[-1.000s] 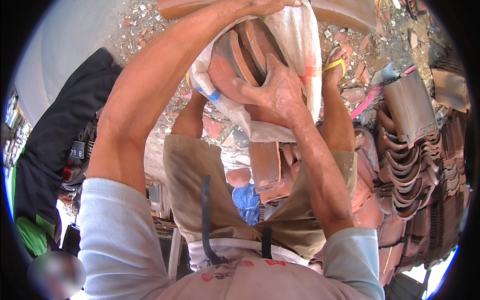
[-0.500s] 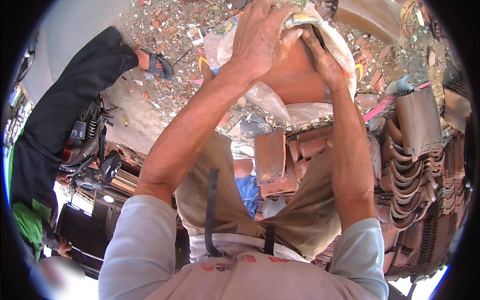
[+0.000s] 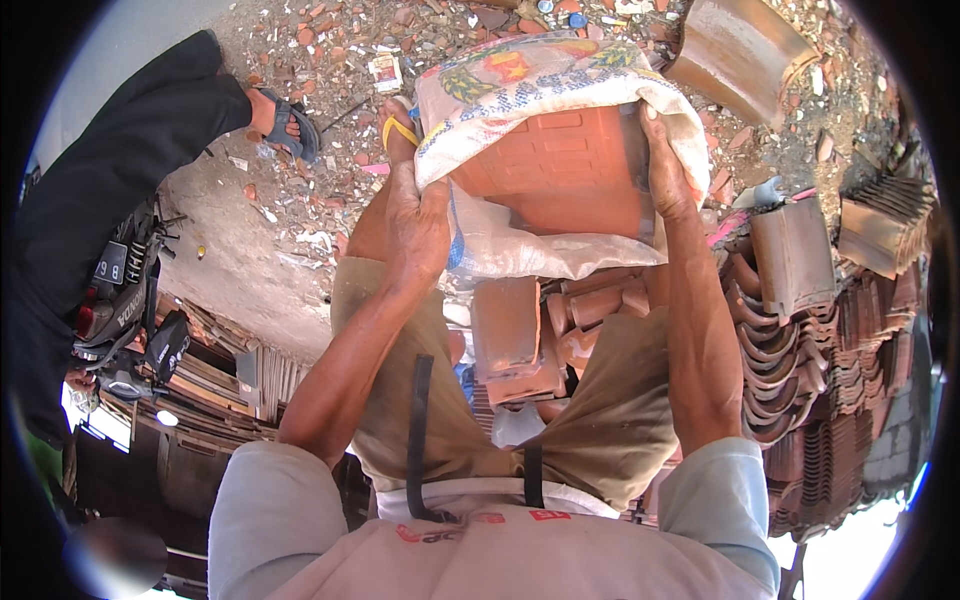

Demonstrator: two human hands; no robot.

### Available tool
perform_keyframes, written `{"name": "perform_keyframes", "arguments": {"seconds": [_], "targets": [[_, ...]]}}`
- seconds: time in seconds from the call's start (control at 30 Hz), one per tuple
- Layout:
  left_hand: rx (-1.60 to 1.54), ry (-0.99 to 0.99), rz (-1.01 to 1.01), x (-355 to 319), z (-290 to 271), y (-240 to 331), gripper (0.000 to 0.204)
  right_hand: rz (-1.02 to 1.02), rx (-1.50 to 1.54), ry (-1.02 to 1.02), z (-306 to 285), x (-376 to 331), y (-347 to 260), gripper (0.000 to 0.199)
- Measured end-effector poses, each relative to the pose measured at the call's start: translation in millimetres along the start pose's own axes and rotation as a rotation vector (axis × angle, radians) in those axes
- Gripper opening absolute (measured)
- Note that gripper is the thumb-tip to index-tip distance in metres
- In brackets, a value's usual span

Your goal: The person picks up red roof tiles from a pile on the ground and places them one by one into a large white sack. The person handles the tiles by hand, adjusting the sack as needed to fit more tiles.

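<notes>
I have swung the terracotta tile (image 3: 560, 170) flat, my left hand (image 3: 418, 225) and right hand (image 3: 665, 180) gripping its sack-wrapped sides above the tile stack (image 3: 530, 340).

An outdoor roof-tile yard: stacked clay tiles (image 3: 800, 350), rubble-strewn ground (image 3: 330, 60), and a parked motorcycle (image 3: 125, 320).

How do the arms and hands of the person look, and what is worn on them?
Both forearms are bare and lean, with no watch, band or glove visible. The left hand and the right hand are uncovered, with no ring to be seen. Short light grey sleeves cover only the upper arms, ending near the elbows. No markings show on the sleeves.
</notes>
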State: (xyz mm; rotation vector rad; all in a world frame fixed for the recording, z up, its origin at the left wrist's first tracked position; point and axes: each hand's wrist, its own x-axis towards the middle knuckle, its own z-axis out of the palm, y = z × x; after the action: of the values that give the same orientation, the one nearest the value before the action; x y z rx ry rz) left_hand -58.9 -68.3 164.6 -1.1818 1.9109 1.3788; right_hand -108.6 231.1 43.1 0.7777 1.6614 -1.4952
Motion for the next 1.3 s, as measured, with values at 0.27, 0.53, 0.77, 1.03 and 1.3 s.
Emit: {"name": "perform_keyframes", "arguments": {"seconds": [0.27,0.53,0.77,1.03,1.3], "targets": [[0.101,-0.116,-0.039,1,-9,2,0.038,0.079,0.104,-0.046,-5,31,2,0.084],[-0.217,-0.424,-0.535,-37,15,-55,0.061,0.091,0.226,0.043,-9,35,12,0.070],[-0.455,-0.384,-0.548,-82,-2,-12,0.046,-0.034,0.181,0.192,-6,34,19,0.064],[-0.331,-0.031,-0.533,-89,40,-80,0.043,-0.054,-0.062,0.123,-9,0,32,0.090],[-0.161,-0.018,-0.501,-116,29,-73,0.047,-0.075,-0.085,0.158,-10,-19,63,0.094]]}}
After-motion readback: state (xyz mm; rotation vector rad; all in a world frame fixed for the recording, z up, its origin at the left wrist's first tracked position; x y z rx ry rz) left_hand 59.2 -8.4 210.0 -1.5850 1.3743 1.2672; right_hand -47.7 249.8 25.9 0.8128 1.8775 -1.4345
